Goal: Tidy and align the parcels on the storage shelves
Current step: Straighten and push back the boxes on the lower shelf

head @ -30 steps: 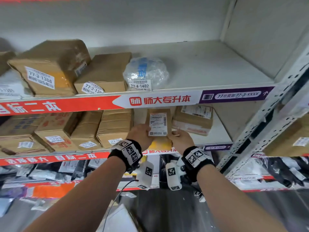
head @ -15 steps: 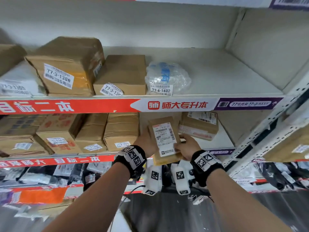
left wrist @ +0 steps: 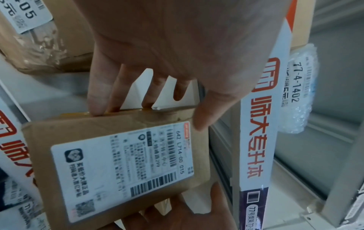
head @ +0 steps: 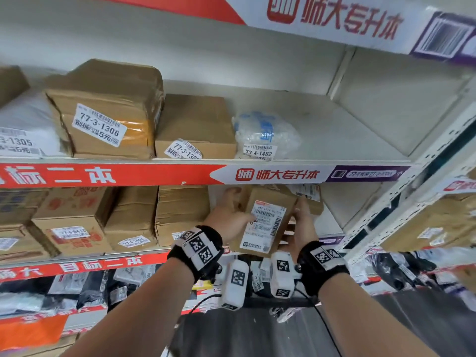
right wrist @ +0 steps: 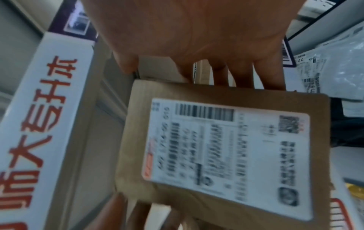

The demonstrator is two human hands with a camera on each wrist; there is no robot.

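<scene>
A small brown cardboard parcel (head: 268,222) with a white shipping label hangs tilted in front of the middle shelf (head: 332,228), held between both hands. My left hand (head: 231,215) grips its left edge. In the left wrist view the fingers (left wrist: 98,101) lie behind the parcel (left wrist: 118,163) and the thumb presses its front corner. My right hand (head: 300,222) holds the right edge. In the right wrist view its fingers (right wrist: 256,77) go behind the parcel (right wrist: 226,147), which is blurred there.
The upper shelf (head: 347,130) carries a taped box marked 77-3-1306 (head: 103,112), a flat box (head: 195,127) and a bubble-wrapped parcel (head: 265,135); its right half is bare. Stacked boxes (head: 180,212) fill the middle shelf's left. Another parcel (head: 309,199) lies behind my hands. A metal upright (head: 412,202) stands right.
Both hands have lifted the small parcel off the middle shelf's front edge and tilted it clockwise. The head view has swung upward.
</scene>
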